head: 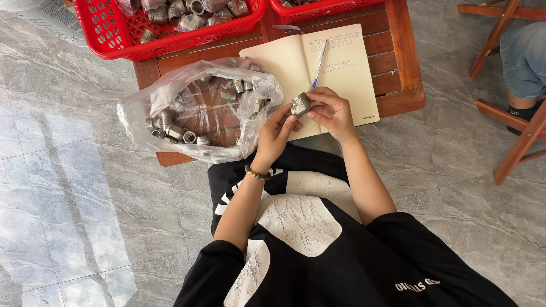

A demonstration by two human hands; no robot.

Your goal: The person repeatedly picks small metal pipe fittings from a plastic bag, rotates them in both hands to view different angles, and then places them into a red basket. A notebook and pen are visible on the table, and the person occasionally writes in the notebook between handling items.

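The left hand (277, 132) and the right hand (331, 112) together hold a small grey metal pipe fitting (300, 104) just above the open cream notebook (341, 68), fingers closed narrow around its sides. It looks heavy for its size, stiff, and a little slippery, so a hold across the flat faces seems best. Beside, on the brown wooden bench (398, 62), a clear plastic bag (199, 111) keeps more fittings; farther, a red plastic basket (170, 34)

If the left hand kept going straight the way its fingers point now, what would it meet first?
The left hand points up and right at the metal fitting, which its fingers already touch. Past that it would likely meet the right hand, then the open notebook; depth is unclear.
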